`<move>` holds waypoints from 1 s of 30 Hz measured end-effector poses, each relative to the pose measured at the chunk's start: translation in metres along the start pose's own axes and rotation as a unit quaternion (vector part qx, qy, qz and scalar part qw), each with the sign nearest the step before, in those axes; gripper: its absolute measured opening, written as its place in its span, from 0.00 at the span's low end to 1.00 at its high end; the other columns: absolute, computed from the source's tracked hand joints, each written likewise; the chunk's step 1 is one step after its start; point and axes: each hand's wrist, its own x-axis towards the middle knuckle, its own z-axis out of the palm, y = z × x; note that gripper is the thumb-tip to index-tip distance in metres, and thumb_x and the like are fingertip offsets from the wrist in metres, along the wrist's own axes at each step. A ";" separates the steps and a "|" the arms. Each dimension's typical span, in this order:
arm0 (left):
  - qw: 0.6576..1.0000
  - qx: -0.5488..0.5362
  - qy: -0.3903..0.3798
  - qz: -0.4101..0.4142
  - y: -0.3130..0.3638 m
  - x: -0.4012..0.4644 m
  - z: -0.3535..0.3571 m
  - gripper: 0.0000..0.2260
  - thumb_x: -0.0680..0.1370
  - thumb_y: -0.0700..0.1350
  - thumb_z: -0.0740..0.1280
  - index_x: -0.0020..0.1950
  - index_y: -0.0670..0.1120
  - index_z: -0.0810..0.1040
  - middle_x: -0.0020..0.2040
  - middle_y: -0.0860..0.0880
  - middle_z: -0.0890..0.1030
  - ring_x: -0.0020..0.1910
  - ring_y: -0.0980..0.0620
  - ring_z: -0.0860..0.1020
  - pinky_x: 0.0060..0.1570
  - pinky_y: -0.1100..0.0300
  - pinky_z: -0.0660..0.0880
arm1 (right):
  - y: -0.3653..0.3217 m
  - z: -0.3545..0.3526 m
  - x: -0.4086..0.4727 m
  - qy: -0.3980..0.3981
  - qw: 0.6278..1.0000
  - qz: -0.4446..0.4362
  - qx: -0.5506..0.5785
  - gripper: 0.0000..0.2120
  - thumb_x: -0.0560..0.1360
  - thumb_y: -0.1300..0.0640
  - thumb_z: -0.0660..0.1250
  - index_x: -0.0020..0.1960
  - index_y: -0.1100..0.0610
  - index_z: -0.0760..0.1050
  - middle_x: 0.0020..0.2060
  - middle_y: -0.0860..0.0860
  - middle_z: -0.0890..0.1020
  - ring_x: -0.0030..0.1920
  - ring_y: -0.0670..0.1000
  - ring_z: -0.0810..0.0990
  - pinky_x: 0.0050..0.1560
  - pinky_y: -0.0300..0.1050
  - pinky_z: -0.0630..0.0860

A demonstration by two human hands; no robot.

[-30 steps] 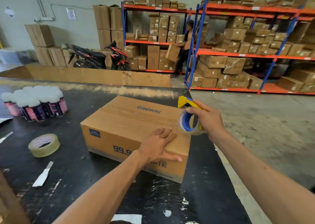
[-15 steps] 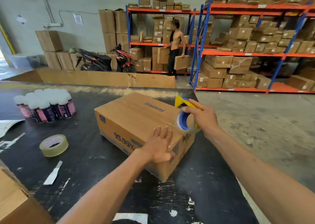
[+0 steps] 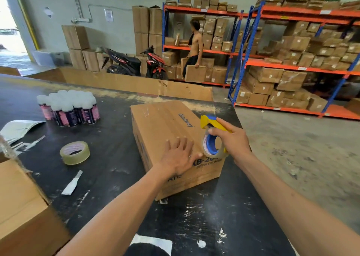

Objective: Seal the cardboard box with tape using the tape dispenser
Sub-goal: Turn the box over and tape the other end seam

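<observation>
A closed brown cardboard box (image 3: 165, 125) printed "Glodway" lies on the black table, its long side running away from me. Clear tape shines along its top. My left hand (image 3: 178, 158) rests flat, fingers spread, on the box's near top edge. My right hand (image 3: 232, 141) grips a yellow and blue tape dispenser (image 3: 211, 139) loaded with a clear roll, held at the near right corner of the box top.
A loose roll of clear tape (image 3: 75, 152) lies left of the box. Several pink spray cans (image 3: 68, 107) stand at the back left. An open cardboard box (image 3: 21, 203) sits at the near left. Beyond the table edge are warehouse shelves, a motorbike and a person (image 3: 194, 47) carrying a box.
The box has been turned on the table so its long axis now points away from me. My left hand stayed on its near edge and the dispenser stayed at the right corner.
</observation>
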 end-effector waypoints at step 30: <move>0.979 0.028 -0.002 0.203 -0.095 0.014 0.001 0.39 0.75 0.75 0.43 0.81 0.57 0.50 0.81 0.54 0.52 0.80 0.51 0.48 0.78 0.55 0.45 | 0.006 -0.003 -0.023 -0.075 0.997 -0.022 -0.023 0.30 0.58 0.42 0.80 0.60 0.36 0.82 0.51 0.40 0.86 0.57 0.45 0.83 0.64 0.53 0.77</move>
